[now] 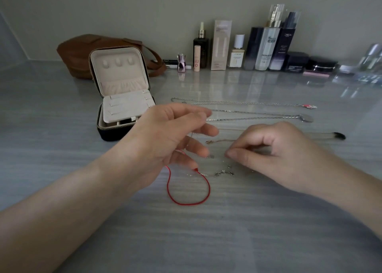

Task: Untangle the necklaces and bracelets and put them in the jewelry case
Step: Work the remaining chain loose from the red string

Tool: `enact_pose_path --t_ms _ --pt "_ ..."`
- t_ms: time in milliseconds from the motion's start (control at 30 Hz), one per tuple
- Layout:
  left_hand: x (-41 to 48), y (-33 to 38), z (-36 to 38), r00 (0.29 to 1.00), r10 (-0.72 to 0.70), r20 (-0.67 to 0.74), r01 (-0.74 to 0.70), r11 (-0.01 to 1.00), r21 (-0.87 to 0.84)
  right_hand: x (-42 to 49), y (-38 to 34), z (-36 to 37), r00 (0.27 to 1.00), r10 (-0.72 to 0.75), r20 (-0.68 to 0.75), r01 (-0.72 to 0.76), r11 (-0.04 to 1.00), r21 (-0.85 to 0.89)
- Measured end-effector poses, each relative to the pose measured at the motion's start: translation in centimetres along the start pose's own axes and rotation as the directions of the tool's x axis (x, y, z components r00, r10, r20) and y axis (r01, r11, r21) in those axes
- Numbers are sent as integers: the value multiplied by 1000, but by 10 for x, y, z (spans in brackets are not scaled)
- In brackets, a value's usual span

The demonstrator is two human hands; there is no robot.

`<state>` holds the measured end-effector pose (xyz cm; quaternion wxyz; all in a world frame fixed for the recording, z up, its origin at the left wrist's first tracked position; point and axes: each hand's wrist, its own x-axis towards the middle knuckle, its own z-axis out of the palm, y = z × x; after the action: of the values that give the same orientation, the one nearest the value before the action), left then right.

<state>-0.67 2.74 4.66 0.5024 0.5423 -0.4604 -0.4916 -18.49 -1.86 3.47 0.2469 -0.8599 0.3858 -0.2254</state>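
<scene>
The jewelry case stands open at the left, cream inside with a dark shell. Two long silver necklaces lie stretched out across the table behind my hands. A thin gold chain lies between my hands. A red cord bracelet loops on the table below my left hand, joined to a small silver tangle. My left hand hovers over the cord's upper end, fingers curled with a fine chain running through them. My right hand pinches a fine chain just above the tangle.
A brown leather bag sits behind the case. A row of cosmetic bottles and jars lines the wall at the back right. A makeup brush lies to the right of my right hand.
</scene>
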Motion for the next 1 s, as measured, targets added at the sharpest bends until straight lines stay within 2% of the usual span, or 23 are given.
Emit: enact_pose_path --t_ms 100,200,300,400,500,567,667,900,1000 --pt "-1 -1 1 1000 -5 24 3 998 68 1 2 2 996 -86 -25 81 982 -170" --pt "0 -2 2 1000 -3 28 0 993 115 -3 -2 5 983 -181 -6 173 948 -268" --pt "2 -2 1 1000 15 24 -19 986 168 -6 -1 11 954 -294 58 287 843 -455" --pt "3 -2 0 999 40 27 -45 969 244 -8 -2 14 950 -308 55 289 797 -531" --pt "5 0 -2 998 62 32 -68 955 288 -9 -8 12 965 -259 42 251 863 -439" --pt "7 0 -2 996 83 39 -91 942 323 -6 -15 0 989 -148 17 148 955 -258" --pt "9 -1 -3 992 113 52 -124 923 365 -3 -26 -22 995 -67 -73 64 997 -49" --pt "7 5 -11 992 113 52 -124 890 440 15 -59 -56 999 48 -13 -48 998 40" --pt "10 5 -15 987 159 15 -141 827 544 20 -75 -63 998 60 -23 -60 998 15"
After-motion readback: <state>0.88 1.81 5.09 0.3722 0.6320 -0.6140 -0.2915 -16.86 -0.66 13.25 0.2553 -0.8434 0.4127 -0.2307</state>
